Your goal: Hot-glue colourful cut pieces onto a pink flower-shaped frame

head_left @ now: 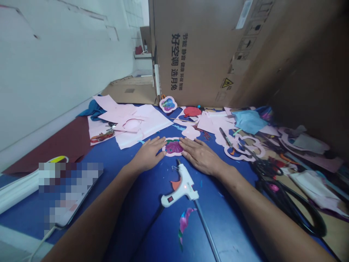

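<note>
A flower-shaped pink paper cutout [174, 147] with a shiny purple and green middle lies flat on the blue table. My left hand [149, 153] rests with outstretched fingers on its left edge. From the other side, my right hand [198, 153] lies flat, its fingertips over the cutout's right edge. Just in front of both hands is a white glue gun [181, 185], its small light glowing, with a long glue stick out of its back. A curled shiny purple and green scrap [184, 225] lies nearer me.
Pink paper sheets [149, 118] spread at the back left. A finished-looking flower piece [168, 104] leans against a big cardboard box [201, 54]. Black-handled scissors [294, 203], a pen [225, 137] and paper rings lie right. A pixelated flat device [73, 196] is left.
</note>
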`<state>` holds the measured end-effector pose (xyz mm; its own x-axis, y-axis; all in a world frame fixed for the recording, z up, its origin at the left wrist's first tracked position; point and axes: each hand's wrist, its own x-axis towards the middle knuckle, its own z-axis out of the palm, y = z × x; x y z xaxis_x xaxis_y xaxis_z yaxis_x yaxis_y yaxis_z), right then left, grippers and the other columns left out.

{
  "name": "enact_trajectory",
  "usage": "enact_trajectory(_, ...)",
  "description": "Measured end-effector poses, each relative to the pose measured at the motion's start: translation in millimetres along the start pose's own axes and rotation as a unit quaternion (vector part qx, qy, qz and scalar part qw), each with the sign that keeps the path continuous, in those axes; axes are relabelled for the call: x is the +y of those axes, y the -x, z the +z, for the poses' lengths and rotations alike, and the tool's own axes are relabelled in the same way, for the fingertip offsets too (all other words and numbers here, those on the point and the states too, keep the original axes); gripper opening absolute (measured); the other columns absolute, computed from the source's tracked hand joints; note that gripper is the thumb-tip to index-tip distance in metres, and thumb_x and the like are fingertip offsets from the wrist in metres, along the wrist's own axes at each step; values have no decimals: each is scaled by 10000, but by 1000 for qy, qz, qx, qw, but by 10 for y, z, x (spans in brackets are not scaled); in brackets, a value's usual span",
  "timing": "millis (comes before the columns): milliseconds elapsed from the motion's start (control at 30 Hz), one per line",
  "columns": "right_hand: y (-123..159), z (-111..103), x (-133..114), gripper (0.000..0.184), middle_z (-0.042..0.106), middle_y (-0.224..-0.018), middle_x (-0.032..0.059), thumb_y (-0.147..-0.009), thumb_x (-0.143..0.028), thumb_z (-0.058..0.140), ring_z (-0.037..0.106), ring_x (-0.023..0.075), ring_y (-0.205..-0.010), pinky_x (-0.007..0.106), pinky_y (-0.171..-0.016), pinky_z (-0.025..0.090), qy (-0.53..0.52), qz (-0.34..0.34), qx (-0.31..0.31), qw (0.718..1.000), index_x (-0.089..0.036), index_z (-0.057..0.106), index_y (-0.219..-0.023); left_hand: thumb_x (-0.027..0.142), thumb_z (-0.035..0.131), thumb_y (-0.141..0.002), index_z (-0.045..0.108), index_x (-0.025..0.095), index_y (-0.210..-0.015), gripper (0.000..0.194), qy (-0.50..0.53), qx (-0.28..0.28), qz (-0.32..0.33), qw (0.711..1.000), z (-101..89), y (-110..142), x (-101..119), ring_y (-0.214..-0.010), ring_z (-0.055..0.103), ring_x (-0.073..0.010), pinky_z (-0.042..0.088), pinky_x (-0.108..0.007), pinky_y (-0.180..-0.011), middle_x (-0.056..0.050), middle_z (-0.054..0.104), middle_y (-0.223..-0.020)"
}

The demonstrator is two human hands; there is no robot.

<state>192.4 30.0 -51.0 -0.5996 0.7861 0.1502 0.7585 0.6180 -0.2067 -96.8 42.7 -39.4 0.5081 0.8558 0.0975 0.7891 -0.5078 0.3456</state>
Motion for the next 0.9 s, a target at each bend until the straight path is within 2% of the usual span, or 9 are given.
enact_trajectory(233, 3, 11, 15, 640, 394, -1788, 110, -1192, -511, 270, 379, 299, -1671, 627, -1347, 320, -9, -5, 7, 1000, -205, 454, -1724, 436, 402, -1129, 488, 216, -1700, 618, -87, -54, 3, 995, -108, 56, 66, -1702, 310, -341, 263, -623, -1374, -92, 348, -1819)
enact_trajectory(500, 8, 2, 12, 637, 408, -1783, 109, -1193, -519, 264, 393, 303, -1665, 638, -1339, 328, -16, -8, 12, 1000, -229, 454, -1727, 504, 434, -1135, 494, 268, -1696, 611, -63, -40, 22, 997, -46, 92, -32, -1697, 317, -357, 250, -639, -1369, -100, 368, -1813)
enact_trajectory(733, 11, 23, 26, 631, 413, -1784, 111, -1194, -519, 262, 395, 304, -1664, 638, -1335, 328, -18, -9, 15, 1000, -249, 433, -1739, 518, 519, -1116, 594, 300, -1616, 551, -19, 9, 69, 997, -111, 85, 56, -1686, 350, -337, 200, -634, -1390, -81, 433, -1786)
enact_trajectory(833, 7, 7, 14, 630, 411, -1784, 117, -1195, -516, 269, 394, 305, -1665, 630, -1338, 324, -16, -8, 14, 1000, -239, 450, -1731, 487, 512, -1116, 687, 274, -1528, 496, 55, 53, 73, 994, -166, 50, 129, -1647, 430, -313, 267, -569, -1392, -74, 519, -1734)
enact_trajectory(900, 3, -10, 1, 629, 404, -1788, 123, -1197, -503, 267, 387, 307, -1668, 625, -1340, 321, -11, -8, 11, 1000, -219, 462, -1723, 445, 532, -1102, 749, 248, -1444, 450, 117, 101, 39, 987, -190, 9, 176, -1571, 540, -308, 360, -531, -1363, -81, 613, -1657)
